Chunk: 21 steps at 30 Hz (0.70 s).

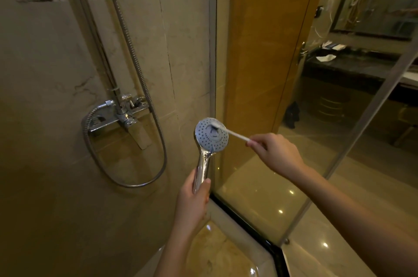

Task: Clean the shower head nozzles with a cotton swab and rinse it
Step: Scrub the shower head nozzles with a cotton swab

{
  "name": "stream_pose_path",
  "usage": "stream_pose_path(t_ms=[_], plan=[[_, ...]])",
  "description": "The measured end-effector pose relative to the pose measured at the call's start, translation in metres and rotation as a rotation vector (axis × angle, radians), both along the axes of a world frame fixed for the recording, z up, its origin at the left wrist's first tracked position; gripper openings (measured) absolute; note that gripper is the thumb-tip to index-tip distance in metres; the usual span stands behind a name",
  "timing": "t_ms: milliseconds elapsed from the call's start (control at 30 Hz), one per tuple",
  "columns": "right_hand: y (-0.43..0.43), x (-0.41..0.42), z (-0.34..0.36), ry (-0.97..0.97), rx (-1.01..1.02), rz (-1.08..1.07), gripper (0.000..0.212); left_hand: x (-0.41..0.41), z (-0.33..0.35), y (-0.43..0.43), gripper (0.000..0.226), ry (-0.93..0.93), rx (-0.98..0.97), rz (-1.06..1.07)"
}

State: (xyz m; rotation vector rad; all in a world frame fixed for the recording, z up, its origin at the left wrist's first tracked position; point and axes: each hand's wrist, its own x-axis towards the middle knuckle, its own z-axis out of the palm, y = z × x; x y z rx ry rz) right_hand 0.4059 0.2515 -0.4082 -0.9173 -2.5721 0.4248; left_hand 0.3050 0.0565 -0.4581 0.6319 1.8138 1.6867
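A chrome hand shower head (211, 135) with a round grey nozzle face points towards me in the middle of the view. My left hand (193, 201) is wrapped around its chrome handle from below. My right hand (274, 152) pinches the end of a white cotton swab (235, 134), coming in from the right. The swab's tip touches the upper middle of the nozzle face.
A metal hose (144, 86) loops from the wall mixer tap (122, 115) on the tiled wall at left. A glass shower panel (260, 73) stands right behind the shower head. Beyond it are a dark vanity counter (352, 68) and a glossy floor.
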Motion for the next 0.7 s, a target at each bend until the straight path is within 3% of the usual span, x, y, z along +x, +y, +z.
stream_pose_path(t_ms=[167,300,700], plan=[[-0.012,-0.002,0.000,-0.059,0.003,0.085,0.023,0.002,-0.002,-0.001,0.039,0.036,-0.058,0.018],[-0.001,-0.002,0.006,-0.022,-0.002,-0.012,0.022,0.006,0.001,0.001,0.043,0.081,-0.083,0.039],[-0.010,-0.001,-0.006,-0.130,0.062,0.066,0.024,0.004,0.002,-0.004,0.045,0.032,-0.118,0.029]])
